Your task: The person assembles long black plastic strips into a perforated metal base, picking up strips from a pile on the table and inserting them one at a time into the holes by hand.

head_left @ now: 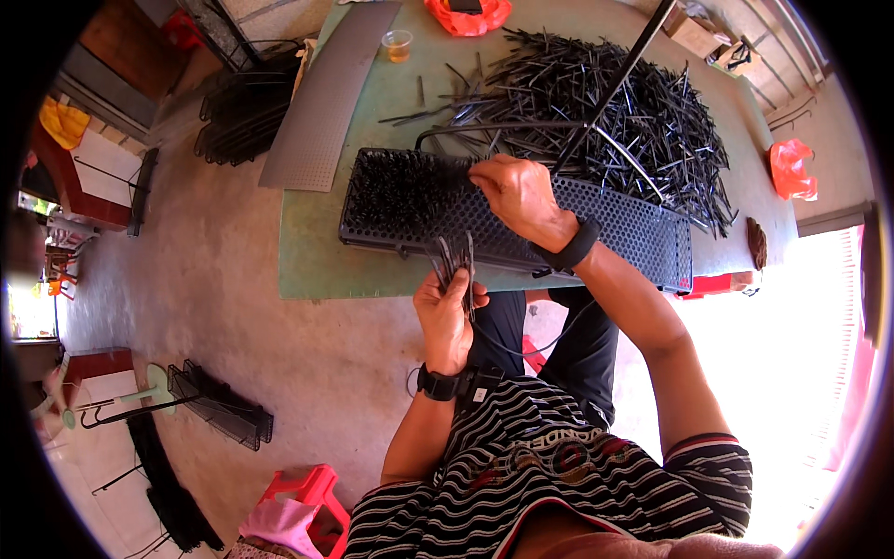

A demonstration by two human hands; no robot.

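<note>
A long black perforated rack (pixel 633 240) lies along the table's near edge. Thin black strips (pixel 399 191) stand densely packed in its left part, while its right part shows bare holes. My left hand (pixel 445 317), just in front of the rack, is closed around a small bunch of thin black strips (pixel 454 256) that point upward. Over the rack, at the right edge of the packed strips, my right hand (pixel 523 194) is closed in a pinch. Whatever lies between its fingertips is too small to make out. Behind the rack spreads a large heap of loose black strips (pixel 615 130).
A black rod frame (pixel 629 70) rises over the rack and heap. The green table (pixel 326 252) also bears a grey perforated sheet (pixel 326 98), a cup (pixel 398 45) and a red plastic bag (pixel 468 17). A red stool (pixel 317 494) and more black racks (pixel 219 401) stand on the floor.
</note>
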